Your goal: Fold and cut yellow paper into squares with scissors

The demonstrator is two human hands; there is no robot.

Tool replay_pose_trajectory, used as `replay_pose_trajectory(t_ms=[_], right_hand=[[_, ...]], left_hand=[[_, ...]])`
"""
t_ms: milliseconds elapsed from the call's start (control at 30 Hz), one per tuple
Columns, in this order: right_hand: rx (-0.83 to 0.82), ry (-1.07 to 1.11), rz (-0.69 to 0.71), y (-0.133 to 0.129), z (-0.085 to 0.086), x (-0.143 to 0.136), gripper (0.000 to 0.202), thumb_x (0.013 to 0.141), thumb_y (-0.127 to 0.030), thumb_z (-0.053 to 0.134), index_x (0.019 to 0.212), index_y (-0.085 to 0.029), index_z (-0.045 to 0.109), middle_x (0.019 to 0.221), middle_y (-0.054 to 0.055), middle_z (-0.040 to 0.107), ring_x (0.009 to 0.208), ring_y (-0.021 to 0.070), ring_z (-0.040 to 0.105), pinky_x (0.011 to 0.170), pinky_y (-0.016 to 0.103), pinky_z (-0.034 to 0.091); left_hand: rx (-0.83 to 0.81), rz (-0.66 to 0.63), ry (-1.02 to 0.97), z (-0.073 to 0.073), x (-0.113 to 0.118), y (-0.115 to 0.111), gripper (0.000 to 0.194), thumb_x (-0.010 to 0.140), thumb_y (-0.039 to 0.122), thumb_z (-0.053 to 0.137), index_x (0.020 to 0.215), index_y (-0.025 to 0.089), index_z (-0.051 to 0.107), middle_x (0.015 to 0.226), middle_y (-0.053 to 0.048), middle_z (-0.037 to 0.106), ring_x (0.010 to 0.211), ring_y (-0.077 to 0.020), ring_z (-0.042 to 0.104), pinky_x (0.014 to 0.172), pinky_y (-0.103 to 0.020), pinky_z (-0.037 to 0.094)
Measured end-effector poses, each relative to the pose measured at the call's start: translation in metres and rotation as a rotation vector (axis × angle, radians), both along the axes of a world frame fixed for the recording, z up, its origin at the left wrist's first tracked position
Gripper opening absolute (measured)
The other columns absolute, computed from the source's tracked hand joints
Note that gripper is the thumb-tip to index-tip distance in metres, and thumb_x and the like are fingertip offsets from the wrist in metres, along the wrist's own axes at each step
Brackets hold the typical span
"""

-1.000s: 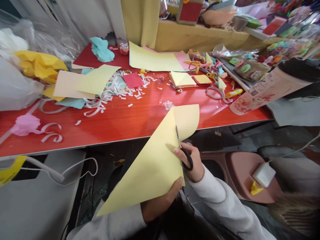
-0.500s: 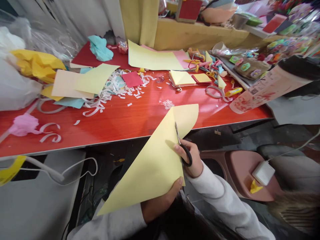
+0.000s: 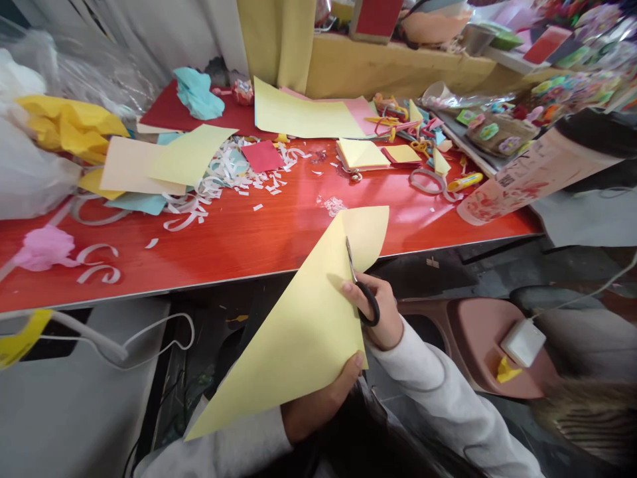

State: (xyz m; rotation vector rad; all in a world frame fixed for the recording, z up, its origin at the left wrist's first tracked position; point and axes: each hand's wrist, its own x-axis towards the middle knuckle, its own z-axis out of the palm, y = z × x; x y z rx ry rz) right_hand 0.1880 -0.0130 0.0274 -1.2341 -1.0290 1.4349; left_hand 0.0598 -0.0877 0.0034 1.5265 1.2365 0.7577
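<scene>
A large sheet of yellow paper (image 3: 293,312), folded into a triangle with a flap at its upper right, is held in front of the table edge. My left hand (image 3: 328,398) pinches its lower right corner, thumb on top and the other fingers hidden beneath. Black-handled scissors (image 3: 369,304) are in my right hand (image 3: 385,318), fingers through the loops. Their blades lie along the right edge of the folded part, beside the flap; how far apart the blades are I cannot make out.
On the red table (image 3: 249,245) lie white paper shreds (image 3: 223,172), coloured sheets, small notepads (image 3: 363,155) and a yellow cutter (image 3: 465,181). A patterned cup (image 3: 527,172) leans at the right. Below stands a pink stool (image 3: 478,318) with a white adapter (image 3: 523,343).
The paper's flap has shifted slightly left and inward. The scissors and my right hand have moved a little left and up along the fold; my left hand keeps its grip.
</scene>
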Motion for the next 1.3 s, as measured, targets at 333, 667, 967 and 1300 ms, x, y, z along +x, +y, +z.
replay_pose_trajectory(t_ms=[333, 667, 967, 1300], right_hand=[[0.002, -0.041, -0.007, 0.004, 0.002, 0.0, 0.031, 0.067, -0.047, 0.071, 0.071, -0.017, 0.066, 0.062, 0.001, 0.063, 0.053, 0.0135, 0.056, 0.047, 0.023, 0.044], [0.016, -0.002, -0.005, 0.008, 0.006, -0.001, 0.027, 0.068, -0.044, 0.072, 0.07, -0.017, 0.067, 0.062, 0.0, 0.065, 0.051, 0.0113, 0.055, 0.045, 0.021, 0.042], [0.036, -0.116, -0.052, 0.012, 0.017, 0.004, 0.031, 0.066, -0.05, 0.071, 0.067, -0.019, 0.065, 0.059, 0.001, 0.063, 0.049, 0.0148, 0.054, 0.044, 0.026, 0.043], [0.127, -0.139, 0.087, 0.027, 0.008, 0.027, 0.042, 0.075, -0.055, 0.06, 0.056, -0.018, 0.056, 0.048, 0.0, 0.053, 0.043, 0.011, 0.048, 0.041, 0.025, 0.035]], left_hand=[[0.226, -0.04, 0.326, -0.011, 0.0, -0.006, 0.028, 0.083, 0.045, 0.052, 0.107, 0.037, 0.064, 0.102, 0.003, 0.07, 0.114, -0.0269, 0.056, 0.101, -0.042, 0.044], [0.155, -0.023, 0.324, -0.013, 0.0, -0.01, 0.031, 0.081, 0.048, 0.052, 0.108, 0.038, 0.063, 0.103, 0.003, 0.07, 0.115, -0.0273, 0.055, 0.103, -0.043, 0.043], [-0.023, -0.102, 0.143, -0.007, 0.002, -0.012, 0.024, 0.081, 0.046, 0.052, 0.096, 0.039, 0.069, 0.101, 0.002, 0.071, 0.112, -0.0282, 0.058, 0.098, -0.039, 0.046], [-0.07, -0.117, -0.003, -0.008, -0.002, -0.011, 0.024, 0.084, 0.043, 0.049, 0.093, 0.036, 0.069, 0.091, 0.002, 0.072, 0.107, -0.0255, 0.06, 0.101, -0.039, 0.043]])
